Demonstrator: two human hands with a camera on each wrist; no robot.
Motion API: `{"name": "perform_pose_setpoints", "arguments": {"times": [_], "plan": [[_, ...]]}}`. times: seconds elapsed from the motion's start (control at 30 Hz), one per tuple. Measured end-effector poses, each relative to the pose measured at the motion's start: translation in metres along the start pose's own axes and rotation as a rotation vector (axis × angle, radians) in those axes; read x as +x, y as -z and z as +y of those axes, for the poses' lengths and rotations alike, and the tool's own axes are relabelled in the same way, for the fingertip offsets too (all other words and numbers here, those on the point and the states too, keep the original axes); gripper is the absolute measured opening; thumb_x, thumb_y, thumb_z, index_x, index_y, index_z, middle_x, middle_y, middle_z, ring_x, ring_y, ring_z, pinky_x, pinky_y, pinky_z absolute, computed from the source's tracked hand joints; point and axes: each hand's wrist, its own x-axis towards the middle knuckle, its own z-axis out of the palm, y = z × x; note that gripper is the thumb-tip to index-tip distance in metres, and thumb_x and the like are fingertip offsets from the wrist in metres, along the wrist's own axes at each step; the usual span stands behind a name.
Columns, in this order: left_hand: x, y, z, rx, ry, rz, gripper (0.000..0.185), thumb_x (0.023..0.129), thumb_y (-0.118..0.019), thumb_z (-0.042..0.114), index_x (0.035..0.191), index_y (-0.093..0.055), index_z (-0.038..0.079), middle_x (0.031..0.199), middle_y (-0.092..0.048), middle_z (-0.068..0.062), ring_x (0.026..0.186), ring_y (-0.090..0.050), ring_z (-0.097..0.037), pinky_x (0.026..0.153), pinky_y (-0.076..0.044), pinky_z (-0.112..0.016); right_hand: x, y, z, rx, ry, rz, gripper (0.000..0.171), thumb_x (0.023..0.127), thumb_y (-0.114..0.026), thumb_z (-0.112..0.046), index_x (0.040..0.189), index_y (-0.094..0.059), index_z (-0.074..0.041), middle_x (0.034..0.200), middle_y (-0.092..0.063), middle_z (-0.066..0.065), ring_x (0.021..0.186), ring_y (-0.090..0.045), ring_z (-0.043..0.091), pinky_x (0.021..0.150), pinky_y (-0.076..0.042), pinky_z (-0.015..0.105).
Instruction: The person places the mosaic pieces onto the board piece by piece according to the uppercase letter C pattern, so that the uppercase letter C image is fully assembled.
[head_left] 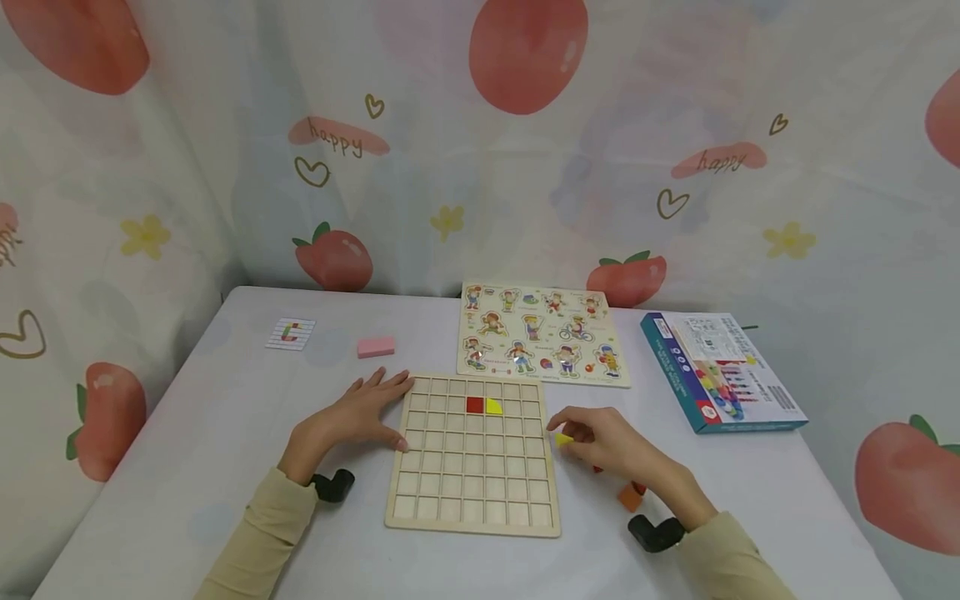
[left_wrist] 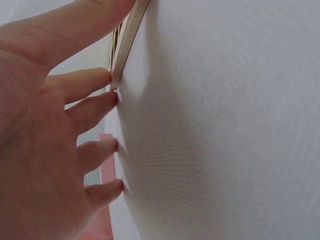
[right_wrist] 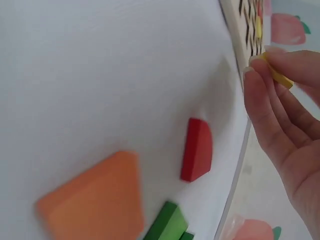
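Observation:
A wooden grid board lies in the middle of the table. In its second row sit a red square piece and, beside it, a yellow piece with one rounded corner. My left hand rests at the board's left side, fingers spread, with thumb and index finger touching its edge. My right hand, just off the board's right edge, pinches a small yellow block between thumb and fingers. Below that hand lie a red block with a curved side, an orange block and green blocks.
A pattern card and a pink block lie at the back left. Behind the grid board is a picture puzzle board. A flat box lies at the right. Printed curtains hang around the table.

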Motion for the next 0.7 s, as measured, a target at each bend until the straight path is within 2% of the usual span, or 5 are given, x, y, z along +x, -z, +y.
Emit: {"name": "perform_pose_setpoints", "arguments": {"times": [0.1,0.23,0.47,0.7], "plan": [[-0.001,0.0,-0.001,-0.008,0.0,0.001,0.104,0.071,-0.084,0.044,0.154,-0.028,0.018,0.164,-0.019,-0.002,0.152,-0.002,-0.037,0.122,-0.002,-0.058,0.008,0.0,-0.003,0.012,0.035,0.02,0.024,0.089,-0.069,-0.014,0.112,-0.071,-0.019,0.094,-0.069,-0.005,0.08,-0.059,0.009,0.072,-0.054,0.018],[-0.001,-0.001,-0.002,-0.011,0.001,-0.006,0.105,0.071,-0.083,0.045,0.155,-0.026,0.019,0.164,-0.017,-0.001,0.152,-0.001,-0.036,0.122,-0.002,-0.058,0.02,-0.003,-0.007,0.033,0.037,0.037,0.018,0.089,-0.07,-0.017,0.106,-0.073,-0.019,0.096,-0.07,-0.008,0.084,-0.06,0.007,0.079,-0.054,0.018],[0.0,0.001,-0.002,-0.007,-0.006,-0.013,0.105,0.072,-0.082,0.046,0.155,-0.025,0.019,0.164,-0.016,-0.001,0.152,0.001,-0.036,0.122,-0.001,-0.057,0.043,-0.007,-0.017,0.031,0.045,0.063,0.012,0.086,-0.073,-0.019,0.098,-0.074,-0.02,0.082,-0.066,-0.009,0.077,-0.056,0.011,0.068,-0.049,0.02],[0.001,0.001,-0.003,-0.01,-0.013,-0.014,0.105,0.071,-0.083,0.046,0.155,-0.025,0.018,0.164,-0.017,-0.001,0.152,0.0,-0.036,0.122,-0.001,-0.058,0.064,-0.012,-0.028,0.101,0.041,0.042,0.011,0.086,-0.073,-0.015,0.097,-0.074,-0.018,0.09,-0.071,-0.007,0.079,-0.062,0.01,0.074,-0.053,0.022]]}}
